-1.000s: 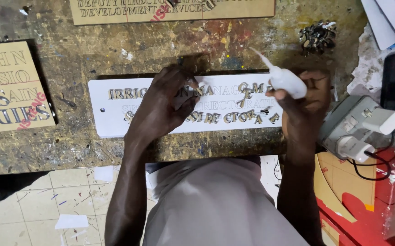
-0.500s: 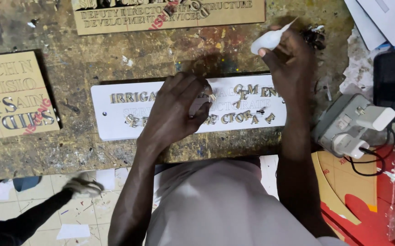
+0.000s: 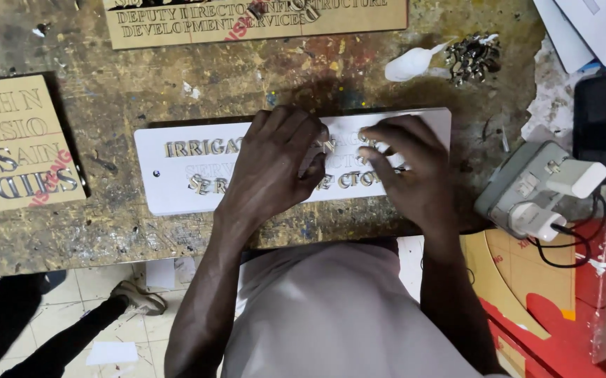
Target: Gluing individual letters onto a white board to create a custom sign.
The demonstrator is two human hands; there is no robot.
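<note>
On paint-stained workbench [image 3: 177,91], white sign plate [image 3: 177,189].

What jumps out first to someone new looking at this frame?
Both hands pressed on the white sign plate at mid-bench: left hand over the raised metal letters, right hand beside it, fingertips on the lettering. Next, the white glue bottle lying on the paint-stained workbench above, and tan sign boards at left.

Both hands [image 3: 278,168] lie on the sign plate [image 3: 177,189], glue tube [image 3: 409,64] behind.
</note>
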